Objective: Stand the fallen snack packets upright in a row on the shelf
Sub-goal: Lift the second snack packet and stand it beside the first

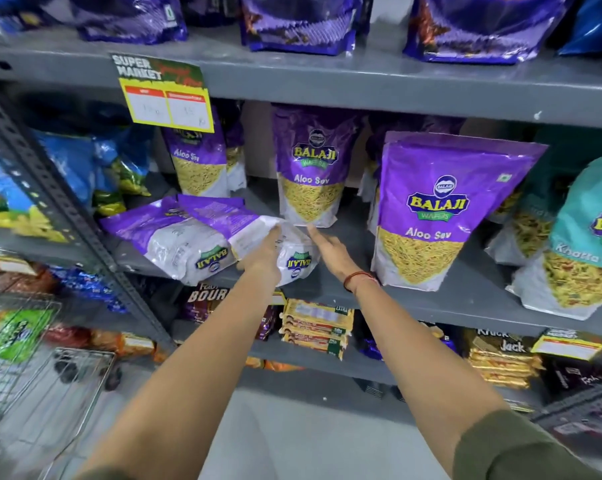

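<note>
Two purple and white Aloo Sev packets lie flat on the grey shelf (344,282), back side up. My left hand (263,254) grips the right fallen packet (254,225) at its bottom end. The left fallen packet (168,237) lies beside it, partly under it. My right hand (330,249) hovers just to the right, fingers apart, pointing toward an upright Aloo Sev packet (308,171). A larger-looking upright packet (431,209) stands at the shelf front to the right. Another upright one (197,164) stands behind the fallen pair.
A yellow price tag (169,98) hangs from the shelf above. Teal packets (583,244) stand at the right, blue ones (81,168) at the left. Biscuit packs (315,329) fill the shelf below. A wire basket (26,344) sits at lower left.
</note>
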`<state>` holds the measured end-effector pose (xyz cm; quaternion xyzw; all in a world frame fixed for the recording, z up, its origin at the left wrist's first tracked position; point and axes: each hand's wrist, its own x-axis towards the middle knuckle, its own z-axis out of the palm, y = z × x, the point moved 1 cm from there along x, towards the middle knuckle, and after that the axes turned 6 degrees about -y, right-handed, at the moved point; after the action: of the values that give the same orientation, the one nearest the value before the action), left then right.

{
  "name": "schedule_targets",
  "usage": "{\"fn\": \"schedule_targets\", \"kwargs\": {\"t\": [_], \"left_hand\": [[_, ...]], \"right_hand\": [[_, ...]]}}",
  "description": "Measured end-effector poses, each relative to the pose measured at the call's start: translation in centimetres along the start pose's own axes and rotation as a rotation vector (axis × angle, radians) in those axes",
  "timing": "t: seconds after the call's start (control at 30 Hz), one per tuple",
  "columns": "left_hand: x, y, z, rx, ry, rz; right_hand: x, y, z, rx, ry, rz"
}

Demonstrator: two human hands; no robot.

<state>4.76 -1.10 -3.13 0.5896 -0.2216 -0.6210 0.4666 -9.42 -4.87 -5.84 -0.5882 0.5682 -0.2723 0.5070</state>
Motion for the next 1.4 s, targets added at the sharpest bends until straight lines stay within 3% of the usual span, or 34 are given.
{"fn": "schedule_targets", "kwargs": {"t": [0.1, 0.27, 0.47, 0.53, 0.77, 1.0, 1.13, 1.4], "left_hand": [[-0.5, -0.4, -0.9, 0.166, -0.102, 0.0], [-1.1, -0.7, -2.0, 0.021, -0.24, -0.179], [-2.1, -4.5, -5.2, -0.078, -0.319, -0.106], [-2.3, -6.0, -6.2, -0.066, -0.313, -0.077], [-2.5, -4.0, -7.3, -0.055, -0.363, 0.122], [-1.7, 0.1, -6.8, 0.007, -0.289, 0.335], [-0.7, 3.4, -5.7, -0.12, -0.323, 0.536], [0.3, 12.5, -2.5, -0.096, -0.335, 0.679]], "right_hand": [[-0.3, 1.1, -0.5, 0.155, 0.056, -0.059], [-0.8, 1.1, -1.5, 0.343, 0.148, 0.012], [-1.3, 0.0, 1.0, 0.443, -0.447, 0.147], [-1.3, -0.1, 2.2, 0.425, -0.505, 0.165], [-1.1, -0.1, 3.4, 0.397, -0.389, 0.077], [-2.1, -2.4, 1.7, 0.349, -0.258, -0.262], [-2.1, -4.0, 0.2, 0.273, -0.145, -0.399], [-0.7, -6.2, -3.2, 0.274, 0.161, -0.464]]}}
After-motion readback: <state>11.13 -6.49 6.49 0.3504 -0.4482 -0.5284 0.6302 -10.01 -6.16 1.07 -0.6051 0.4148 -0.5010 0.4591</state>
